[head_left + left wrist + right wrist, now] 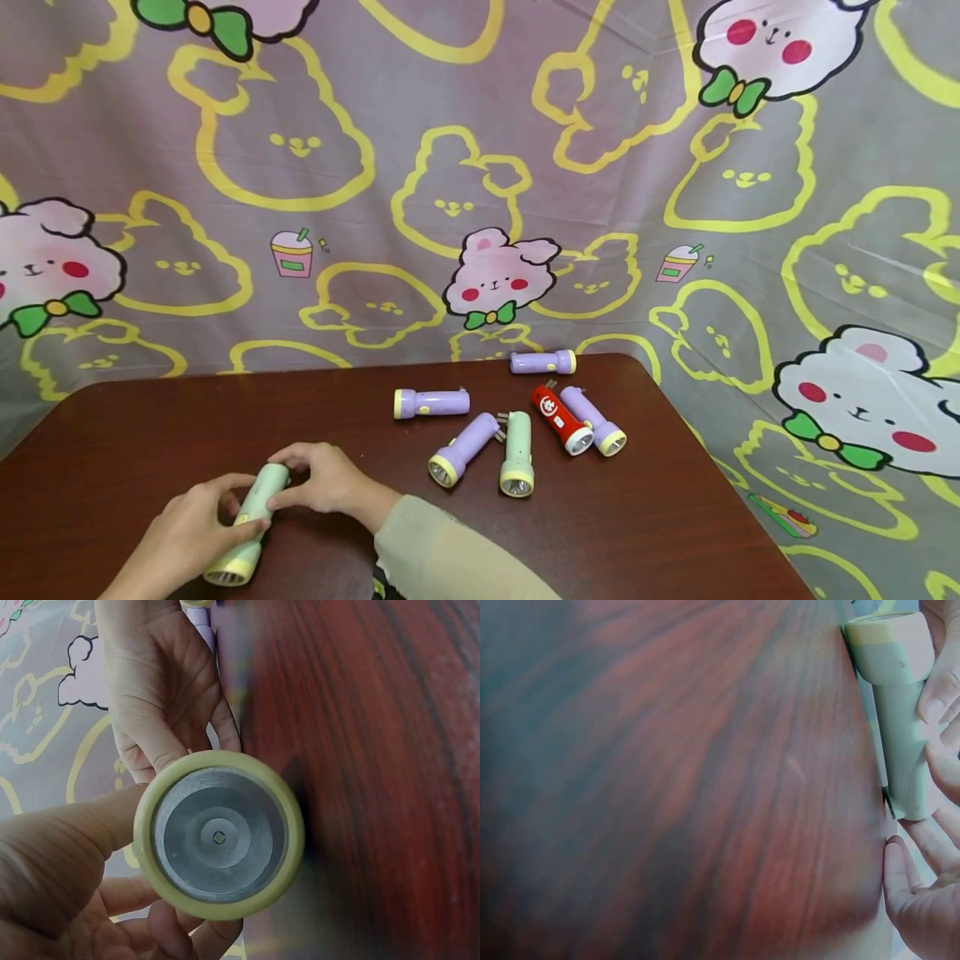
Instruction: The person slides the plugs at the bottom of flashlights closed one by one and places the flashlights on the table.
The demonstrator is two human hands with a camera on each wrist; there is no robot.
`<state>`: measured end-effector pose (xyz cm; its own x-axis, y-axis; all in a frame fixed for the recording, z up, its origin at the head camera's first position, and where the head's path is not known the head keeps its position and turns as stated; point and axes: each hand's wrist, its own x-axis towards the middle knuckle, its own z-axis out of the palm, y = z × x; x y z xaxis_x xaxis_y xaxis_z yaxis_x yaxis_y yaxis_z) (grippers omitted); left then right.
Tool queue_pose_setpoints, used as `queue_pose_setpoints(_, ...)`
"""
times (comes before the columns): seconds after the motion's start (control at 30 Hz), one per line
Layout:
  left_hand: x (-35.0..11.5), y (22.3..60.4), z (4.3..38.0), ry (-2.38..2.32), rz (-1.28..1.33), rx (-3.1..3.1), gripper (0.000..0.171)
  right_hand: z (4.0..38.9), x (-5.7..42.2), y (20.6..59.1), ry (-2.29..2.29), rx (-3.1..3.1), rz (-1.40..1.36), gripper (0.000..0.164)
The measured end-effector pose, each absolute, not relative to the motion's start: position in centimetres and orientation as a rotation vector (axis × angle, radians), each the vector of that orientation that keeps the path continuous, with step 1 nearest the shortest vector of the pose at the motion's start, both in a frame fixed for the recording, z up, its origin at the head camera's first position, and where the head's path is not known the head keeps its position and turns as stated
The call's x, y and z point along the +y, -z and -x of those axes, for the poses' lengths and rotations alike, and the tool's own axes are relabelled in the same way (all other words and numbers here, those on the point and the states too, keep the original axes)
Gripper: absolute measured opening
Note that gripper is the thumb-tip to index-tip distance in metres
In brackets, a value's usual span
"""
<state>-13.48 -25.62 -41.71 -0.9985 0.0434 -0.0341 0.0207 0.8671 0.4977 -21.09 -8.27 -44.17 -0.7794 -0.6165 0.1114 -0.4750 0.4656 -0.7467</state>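
Observation:
A pale green flashlight [257, 504] with a yellow rim lies slanted low over the table at the front left, its lens end toward me. My left hand [187, 525] grips its body from the left, thumb on the near side. At the tail end, my right hand [326, 482] pinches it between thumb and fingers. The left wrist view looks straight into the round lens [219, 837], with the right hand [169, 682] behind it. In the right wrist view, the right hand's fingers [922, 900] are at the tail of the flashlight [900, 735].
Further right on the dark wooden table [645, 533] lie several flashlights: a second green one [517, 450], a red one [558, 417], and purple ones, including one [543, 362] at the back edge. A patterned cloth [360, 208] hangs behind and at the right.

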Motion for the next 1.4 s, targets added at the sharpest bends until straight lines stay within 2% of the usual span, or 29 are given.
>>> queue_pose_setpoints(0.3, -25.5, 41.7, 13.6, -0.788, -0.026, 2.987, 0.063, 21.1, -8.2, 44.0, 1.199, 2.511, 0.950, 0.044)
queue_pose_setpoints(0.9, -25.0, 41.2, 13.9, -0.764, 0.069, 2.873, 0.079, 21.2, -6.9, 43.3, 1.250, 2.402, 0.907, 0.049)
queue_pose_setpoints(1.4, -24.8, 41.2, 14.0, -0.762, 0.101, 2.844, 0.079, 21.7, -4.9, 42.7, 1.304, 2.339, 0.952, 0.047)
